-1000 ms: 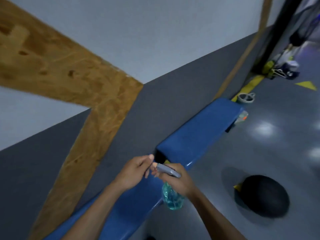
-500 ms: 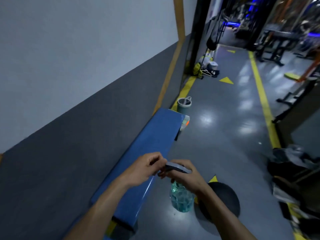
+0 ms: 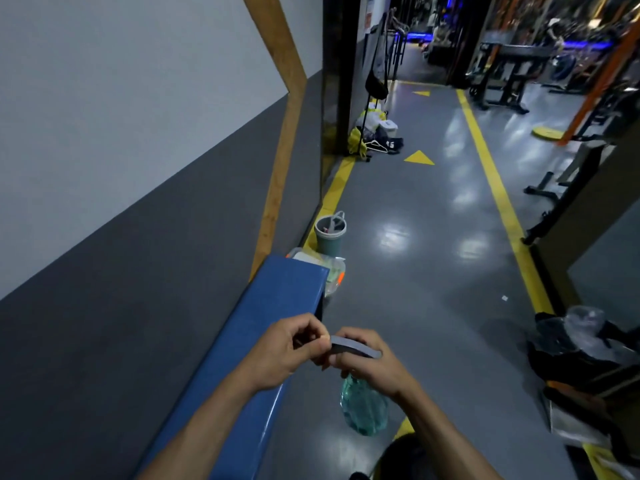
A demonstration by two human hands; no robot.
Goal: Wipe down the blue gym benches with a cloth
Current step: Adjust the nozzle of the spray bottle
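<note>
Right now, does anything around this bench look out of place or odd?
Yes. No cloth is visible. The right hand grips a spray bottle while the left hand pinches at its grey nozzle. Beyond the blue bench, a bucket and plastic-wrapped items sit loose on the floor.

Grey bucket (image 3: 330, 235) nr wall, yellow floor line (image 3: 498, 188) (long), black bags (image 3: 575, 355)

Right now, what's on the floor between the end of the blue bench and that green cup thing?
In the head view, a clear plastic bag with an orange bit lies between the blue bench and the green cup.
</note>
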